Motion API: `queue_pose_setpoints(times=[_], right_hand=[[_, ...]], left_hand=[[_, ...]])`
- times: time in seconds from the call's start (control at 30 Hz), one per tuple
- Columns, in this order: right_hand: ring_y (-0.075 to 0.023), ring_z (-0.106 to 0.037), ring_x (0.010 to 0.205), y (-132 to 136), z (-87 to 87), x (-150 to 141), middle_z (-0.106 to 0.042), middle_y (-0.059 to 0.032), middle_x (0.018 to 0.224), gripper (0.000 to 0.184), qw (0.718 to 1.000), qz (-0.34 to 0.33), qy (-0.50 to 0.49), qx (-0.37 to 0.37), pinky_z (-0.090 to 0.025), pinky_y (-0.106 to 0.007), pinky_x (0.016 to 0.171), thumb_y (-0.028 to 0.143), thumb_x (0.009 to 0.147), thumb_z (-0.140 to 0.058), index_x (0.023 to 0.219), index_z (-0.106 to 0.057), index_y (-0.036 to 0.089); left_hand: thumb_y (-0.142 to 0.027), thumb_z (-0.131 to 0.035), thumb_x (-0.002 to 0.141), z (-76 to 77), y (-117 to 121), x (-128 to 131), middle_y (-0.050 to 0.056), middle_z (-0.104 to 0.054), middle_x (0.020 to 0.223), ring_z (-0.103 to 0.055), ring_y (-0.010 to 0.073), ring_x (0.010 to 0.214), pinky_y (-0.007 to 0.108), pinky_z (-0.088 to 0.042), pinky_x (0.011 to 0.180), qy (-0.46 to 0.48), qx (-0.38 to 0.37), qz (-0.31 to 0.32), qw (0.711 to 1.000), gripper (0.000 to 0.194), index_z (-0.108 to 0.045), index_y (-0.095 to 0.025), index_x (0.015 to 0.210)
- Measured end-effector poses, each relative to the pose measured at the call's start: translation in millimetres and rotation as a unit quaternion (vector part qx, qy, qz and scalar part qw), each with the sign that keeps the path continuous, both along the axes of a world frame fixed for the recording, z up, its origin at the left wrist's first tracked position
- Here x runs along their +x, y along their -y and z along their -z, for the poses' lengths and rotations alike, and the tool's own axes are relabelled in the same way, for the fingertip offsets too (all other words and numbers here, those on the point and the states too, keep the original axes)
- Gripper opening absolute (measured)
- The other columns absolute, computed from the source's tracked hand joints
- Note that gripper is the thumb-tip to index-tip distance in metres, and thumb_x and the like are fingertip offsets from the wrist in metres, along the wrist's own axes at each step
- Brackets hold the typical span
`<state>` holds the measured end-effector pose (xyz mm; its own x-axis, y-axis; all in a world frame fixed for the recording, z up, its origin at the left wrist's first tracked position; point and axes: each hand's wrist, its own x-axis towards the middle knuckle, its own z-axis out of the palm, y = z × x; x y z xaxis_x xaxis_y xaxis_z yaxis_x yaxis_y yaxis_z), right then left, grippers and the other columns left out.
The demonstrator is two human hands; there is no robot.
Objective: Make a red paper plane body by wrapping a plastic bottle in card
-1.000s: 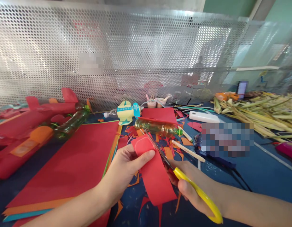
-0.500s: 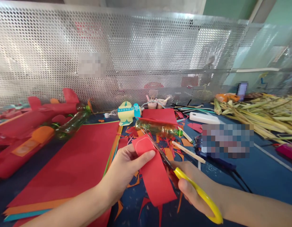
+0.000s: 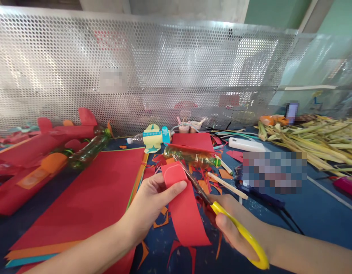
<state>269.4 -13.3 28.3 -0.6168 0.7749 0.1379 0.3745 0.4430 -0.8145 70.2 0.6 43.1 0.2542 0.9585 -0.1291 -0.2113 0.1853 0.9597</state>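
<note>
My left hand [image 3: 153, 198] pinches the rounded top of a red paper strip [image 3: 186, 213], thumb on its front face. My right hand [image 3: 235, 224] grips yellow-handled scissors [image 3: 238, 230], whose blades [image 3: 190, 179] run up along the strip's right edge. Just behind the strip lies a clear plastic bottle [image 3: 193, 156] with a green cap and a red paper piece on top. Red and orange paper scraps [image 3: 204, 184] litter the blue table under my hands.
A stack of large red, orange and blue sheets [image 3: 87, 198] lies at left, with red bottle planes [image 3: 50, 144] beyond. A small decorated bottle plane [image 3: 153, 137], little cups [image 3: 189, 125], a white case [image 3: 246, 144], wooden sticks [image 3: 225, 182], palm leaves [image 3: 315, 137] and a perforated metal screen [image 3: 164, 68] ring the far side.
The scissors and my right hand have shifted slightly down and right along the strip's edge. My left hand holds the strip much as before.
</note>
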Motion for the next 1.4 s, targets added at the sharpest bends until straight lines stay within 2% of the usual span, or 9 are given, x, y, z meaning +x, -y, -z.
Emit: queue_pose_setpoints(times=[0.13,0.27,0.33,0.53,0.67,0.83,1.03,1.17,1.4], right_hand=[[-0.0103,-0.028,0.051,-2.2,2.0,3.2,-0.032,0.004,0.058,0.066,1.0,0.014,-0.012,-0.024,-0.022,-0.027,0.046,0.084,0.079,-0.019,0.067,-0.034,0.021],[-0.0089,-0.024,0.05,-4.6,0.0,7.7,-0.027,0.0057,0.056,0.065,0.999,0.021,-0.011,-0.028,-0.017,-0.026,0.045,0.084,0.079,-0.024,0.065,-0.033,0.021],[-0.0086,-0.027,0.05,-5.2,-0.5,9.1,-0.029,0.0053,0.057,0.066,0.999,0.036,-0.012,-0.031,-0.02,-0.025,0.045,0.085,0.078,-0.026,0.066,-0.035,0.02],[-0.0099,-0.036,0.052,-6.9,1.9,10.9,-0.039,0.0027,0.059,0.066,0.996,0.055,-0.012,-0.067,-0.029,-0.024,0.045,0.083,0.079,-0.027,0.07,-0.041,0.02],[-0.0105,-0.04,0.052,-5.9,0.1,8.8,-0.04,0.0019,0.058,0.068,0.997,0.057,-0.01,-0.058,-0.03,-0.024,0.043,0.086,0.077,-0.026,0.069,-0.042,0.02],[-0.0091,-0.037,0.051,-2.4,-4.8,4.8,-0.038,0.0028,0.058,0.071,0.996,0.072,-0.035,-0.03,-0.028,-0.023,0.043,0.088,0.075,-0.022,0.068,-0.039,0.02],[-0.0099,-0.04,0.053,-6.6,3.1,7.6,-0.041,0.0023,0.06,0.074,0.997,0.071,-0.02,-0.033,-0.029,-0.024,0.047,0.09,0.072,-0.019,0.068,-0.041,0.02],[-0.0091,-0.033,0.052,-8.0,4.8,9.9,-0.037,0.0035,0.06,0.073,0.997,0.071,-0.018,-0.024,-0.025,-0.025,0.047,0.09,0.072,-0.02,0.067,-0.038,0.02],[-0.0093,-0.028,0.052,-12.7,0.0,15.5,-0.034,0.0038,0.06,0.068,0.997,0.067,0.037,0.025,-0.021,-0.027,0.05,0.086,0.077,-0.02,0.066,-0.036,0.02]], left_hand=[[-0.035,-0.077,0.071,-3.4,-0.3,0.2,0.008,-0.077,0.094,-0.071,0.0246,0.085,0.037,-0.055,0.083,-0.002,0.015,-0.015,1.0,0.024,-0.073,-0.017,0.086],[-0.039,-0.076,0.071,-8.2,-2.0,-2.4,0.007,-0.077,0.085,-0.071,0.022,0.076,0.03,-0.057,0.073,-0.036,0.043,-0.042,0.998,0.023,-0.074,-0.017,0.078],[-0.04,-0.076,0.072,-9.1,-3.7,-4.7,0.007,-0.077,0.082,-0.071,0.0213,0.073,0.029,-0.057,0.07,-0.042,0.045,-0.045,0.997,0.024,-0.075,-0.017,0.077],[-0.039,-0.074,0.075,-6.1,-7.9,-9.5,0.005,-0.076,0.082,-0.069,0.0191,0.068,0.029,-0.055,0.066,-0.007,0.04,-0.031,0.999,0.024,-0.076,-0.021,0.09],[-0.041,-0.075,0.074,-7.0,-7.8,-9.0,0.004,-0.076,0.076,-0.068,0.0173,0.063,0.026,-0.055,0.062,-0.013,0.034,-0.035,0.999,0.023,-0.077,-0.021,0.085],[-0.042,-0.075,0.073,-9.9,-9.5,-9.6,0.002,-0.074,0.068,-0.064,0.0134,0.057,0.021,-0.052,0.056,-0.024,0.036,-0.043,0.998,0.022,-0.077,-0.021,0.08],[-0.044,-0.073,0.075,-14.1,-12.7,-13.2,0.001,-0.071,0.061,-0.06,0.0095,0.053,0.016,-0.048,0.053,-0.063,0.073,-0.039,0.995,0.026,-0.076,-0.018,0.071],[-0.045,-0.075,0.072,-16.1,-16.0,-17.2,0.001,-0.071,0.062,-0.059,0.0092,0.052,0.016,-0.047,0.051,-0.084,0.085,-0.04,0.992,0.027,-0.074,-0.018,0.067],[-0.043,-0.08,0.064,-19.6,-26.9,-23.8,0.004,-0.074,0.067,-0.067,0.0161,0.056,0.024,-0.055,0.055,-0.087,0.062,-0.06,0.992,0.027,-0.075,-0.018,0.075]])
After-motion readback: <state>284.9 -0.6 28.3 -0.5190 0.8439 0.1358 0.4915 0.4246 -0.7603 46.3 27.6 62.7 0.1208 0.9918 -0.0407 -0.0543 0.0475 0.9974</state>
